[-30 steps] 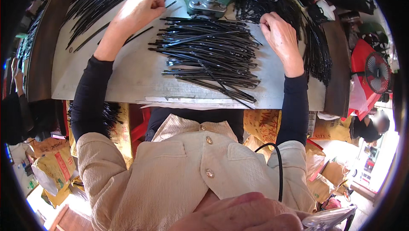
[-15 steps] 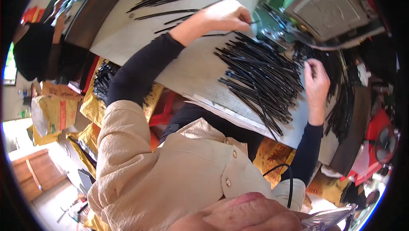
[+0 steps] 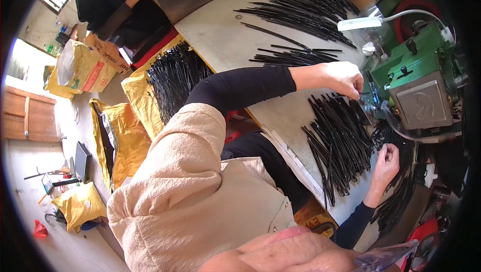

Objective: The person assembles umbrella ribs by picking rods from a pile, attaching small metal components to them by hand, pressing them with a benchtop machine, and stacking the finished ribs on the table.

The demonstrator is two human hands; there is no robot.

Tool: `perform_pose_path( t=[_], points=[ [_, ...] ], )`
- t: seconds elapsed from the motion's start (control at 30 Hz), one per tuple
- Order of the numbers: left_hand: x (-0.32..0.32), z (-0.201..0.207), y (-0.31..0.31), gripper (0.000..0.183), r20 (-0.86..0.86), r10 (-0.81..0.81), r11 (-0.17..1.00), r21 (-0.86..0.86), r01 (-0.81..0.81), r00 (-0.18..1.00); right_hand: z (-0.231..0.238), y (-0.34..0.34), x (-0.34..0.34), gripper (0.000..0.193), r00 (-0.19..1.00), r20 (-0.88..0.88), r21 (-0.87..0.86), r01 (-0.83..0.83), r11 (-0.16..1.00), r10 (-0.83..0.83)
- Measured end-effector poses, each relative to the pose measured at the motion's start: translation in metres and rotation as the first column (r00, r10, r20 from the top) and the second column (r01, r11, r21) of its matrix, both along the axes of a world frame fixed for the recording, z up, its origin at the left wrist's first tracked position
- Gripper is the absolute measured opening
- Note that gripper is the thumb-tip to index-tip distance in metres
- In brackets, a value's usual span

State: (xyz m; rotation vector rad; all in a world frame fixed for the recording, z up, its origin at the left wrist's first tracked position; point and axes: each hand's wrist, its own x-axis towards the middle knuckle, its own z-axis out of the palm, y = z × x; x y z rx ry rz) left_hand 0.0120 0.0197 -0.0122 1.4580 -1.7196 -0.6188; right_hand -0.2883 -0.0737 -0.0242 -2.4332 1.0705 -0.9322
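Observation:
My left hand [image 3: 346, 79] is at the green machine [image 3: 401, 64], its fingers pinched together. A short dark end, like that of a thin black rod [image 3: 365, 93], shows at the fingertips, beside the machine's metal working part [image 3: 370, 104]. Just below lies a thick pile of black rods [image 3: 340, 144] on the pale worktop [image 3: 280, 104]. My right hand [image 3: 385, 167] is off the pile's right side, thumb and fingers closed together. Whatever it may hold is too small to make out. Near its fingertips is a tangle of thin black pieces [image 3: 385, 134].
More black rods [image 3: 305, 6] lie at the worktop's far side, with a smaller group [image 3: 295, 54] nearer. A white lamp [image 3: 359, 24] hangs over the table. Left of it stands a yellow sack of black pieces [image 3: 175, 76]. Another person [image 3: 107, 6] works at the far left.
The view has swung, shifting the scene within it. My left hand has come from above the worktop to the machine, fingers still pinched. My right hand stays beside the pile, closed.

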Motion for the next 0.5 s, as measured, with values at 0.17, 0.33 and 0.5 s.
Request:
perform_pose_path(
  t=[0.17, 0.33, 0.5],
  points=[
    [0.0051, -0.0026, 0.0013, 0.032, -0.036, -0.033, 0.998, 0.049, 0.035, 0.999, 0.0017, 0.0032, 0.0048, 0.009, 0.998, -0.065, -0.089, 0.016, 0.996, -0.021],
    [0.004, -0.0055, -0.0021, 0.031, 0.009, -0.034, 0.999, 0.014, 0.034, 0.999, 0.0002, 0.0019, 0.0028, 0.012, 0.994, -0.099, -0.068, 0.036, 0.997, -0.043],
    [0.0015, 0.0001, 0.0043, 0.029, 0.078, -0.002, 0.999, 0.036, -0.001, 0.997, -0.0023, 0.0042, 0.0064, 0.012, 0.976, -0.216, -0.129, -0.036, 0.991, 0.008]
  ],
)
